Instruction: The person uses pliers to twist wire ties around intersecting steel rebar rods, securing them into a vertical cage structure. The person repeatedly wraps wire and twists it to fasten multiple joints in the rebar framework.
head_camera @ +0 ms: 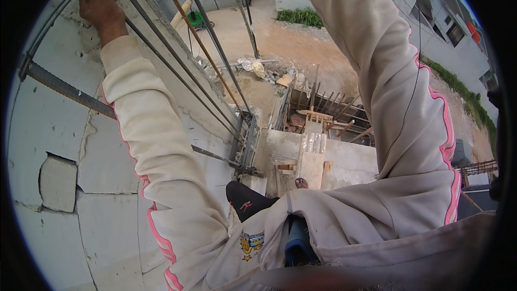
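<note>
My left hand (101,10) is raised at the upper left, its fingers curled around a steel stirrup (52,20) where it meets a vertical rebar. The stirrup loops around several tall ribbed rebars (161,40), one of them rusty brown. Lower down, more stirrups (244,141) are stacked around the same bars at the column base. A thick ribbed bar (70,89) juts from the block wall below my left hand and passes behind my sleeve. My right arm (387,68) reaches up past the top edge, with the hand out of view.
A light block wall (109,169) with a loose-fitting block rises at left. Far below are wooden planks (313,157), timber formwork (323,109), rubble (278,79) and a green wheelbarrow (196,19). My bare foot (301,183) rests on a plank high above the ground. A thin wire hangs before my right sleeve.
</note>
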`<state>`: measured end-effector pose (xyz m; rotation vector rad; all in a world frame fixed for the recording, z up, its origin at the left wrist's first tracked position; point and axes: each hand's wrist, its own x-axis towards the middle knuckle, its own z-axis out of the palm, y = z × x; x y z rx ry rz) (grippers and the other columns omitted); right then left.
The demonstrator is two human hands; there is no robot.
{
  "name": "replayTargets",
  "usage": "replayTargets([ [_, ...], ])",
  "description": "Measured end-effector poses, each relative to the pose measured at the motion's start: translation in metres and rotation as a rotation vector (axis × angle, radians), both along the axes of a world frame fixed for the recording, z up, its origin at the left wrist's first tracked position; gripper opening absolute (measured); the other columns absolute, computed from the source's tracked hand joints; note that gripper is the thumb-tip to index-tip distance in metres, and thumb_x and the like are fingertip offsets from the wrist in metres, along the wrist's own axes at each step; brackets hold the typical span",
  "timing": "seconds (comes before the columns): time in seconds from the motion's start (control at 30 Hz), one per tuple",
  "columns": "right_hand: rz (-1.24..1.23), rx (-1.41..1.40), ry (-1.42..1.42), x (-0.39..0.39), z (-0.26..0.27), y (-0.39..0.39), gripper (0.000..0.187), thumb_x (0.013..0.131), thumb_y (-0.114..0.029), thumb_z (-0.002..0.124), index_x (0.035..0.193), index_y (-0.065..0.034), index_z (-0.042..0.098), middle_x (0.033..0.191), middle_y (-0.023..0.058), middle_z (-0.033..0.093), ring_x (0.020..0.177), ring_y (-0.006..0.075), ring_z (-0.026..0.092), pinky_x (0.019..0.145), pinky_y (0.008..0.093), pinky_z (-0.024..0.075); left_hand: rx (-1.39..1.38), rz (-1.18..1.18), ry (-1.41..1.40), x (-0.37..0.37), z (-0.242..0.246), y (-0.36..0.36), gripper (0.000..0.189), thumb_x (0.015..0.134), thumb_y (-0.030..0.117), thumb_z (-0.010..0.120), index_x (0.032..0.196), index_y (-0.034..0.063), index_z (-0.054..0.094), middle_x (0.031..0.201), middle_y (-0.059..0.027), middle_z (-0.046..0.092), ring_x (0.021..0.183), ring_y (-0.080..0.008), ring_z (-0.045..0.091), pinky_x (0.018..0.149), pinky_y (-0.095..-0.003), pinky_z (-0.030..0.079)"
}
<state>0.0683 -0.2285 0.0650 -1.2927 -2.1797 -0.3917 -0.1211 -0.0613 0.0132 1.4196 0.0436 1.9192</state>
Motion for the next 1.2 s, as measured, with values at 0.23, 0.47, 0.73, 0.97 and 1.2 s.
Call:
replayTargets([
  [0.23, 0.025, -0.073, -0.024, 0.002, -0.006, 0.004, 0.035, 0.091, -0.023, 0.062, 0.100, 0.0104, 0.067, 0.071, 0.0194, 0.067, 0.067, 0.0314, 0.068, 0.063, 0.0436, 0.0532, 0.019, 0.061, -0.019, 0.005, 0.000, 0.002, 0.024, 0.102, 0.020, 0.054, 0.094, -0.0009, 0.063, 0.074, -0.0065, 0.059, 0.054, -0.0144, 0.048, 0.049, -0.0310, 0.036],
  [0.47, 0.094, 0.252, 0.163, 0.023, -0.080, 0.015, 0.036, 0.102, -0.029, 0.059, 0.108, 0.0059, 0.064, 0.073, 0.0135, 0.067, 0.060, 0.0279, 0.064, 0.057, 0.0412, 0.0523, 0.012, 0.193, -0.002, 0.007, -0.010, 0.000, 0.024, 0.101, 0.020, 0.056, 0.099, -0.0025, 0.064, 0.078, -0.0078, 0.062, 0.060, -0.0148, 0.054, 0.055, -0.0318, 0.043],
  [0.73, -0.248, -0.253, 0.684, 0.042, -0.243, -0.067, 0.072, 0.080, -0.039, 0.077, 0.132, 0.0075, 0.058, 0.108, 0.0210, 0.067, 0.094, 0.0277, 0.067, 0.085, 0.0388, 0.0547, 0.217, 0.633, 0.093, -0.009, -0.068, -0.050, 0.035, 0.102, 0.021, 0.062, 0.121, -0.0084, 0.065, 0.106, -0.0147, 0.064, 0.089, -0.0213, 0.063, 0.083, -0.0373, 0.053],
  [0.97, -0.308, -0.371, 0.975, 0.000, -0.334, -0.093, 0.054, 0.078, -0.025, 0.081, 0.117, 0.0030, 0.056, 0.087, 0.0096, 0.062, 0.077, 0.0187, 0.058, 0.072, 0.0352, 0.0500, 0.195, 0.592, 0.348, 0.001, -0.145, -0.102, 0.044, 0.098, 0.028, 0.073, 0.128, -0.0003, 0.059, 0.115, -0.0133, 0.061, 0.100, -0.0222, 0.063, 0.079, -0.0354, 0.055],
  [1.2, -0.359, -0.332, 0.913, -0.057, -0.365, -0.096, 0.054, 0.079, -0.022, 0.084, 0.117, 0.0004, 0.052, 0.076, 0.0127, 0.060, 0.067, 0.0242, 0.060, 0.064, 0.0382, 0.0507, -0.100, 0.348, 0.579, -0.006, -0.271, -0.184, 0.058, 0.092, 0.030, 0.080, 0.134, -0.0010, 0.056, 0.121, -0.0150, 0.061, 0.100, -0.0245, 0.064, 0.080, -0.0391, 0.054],
])
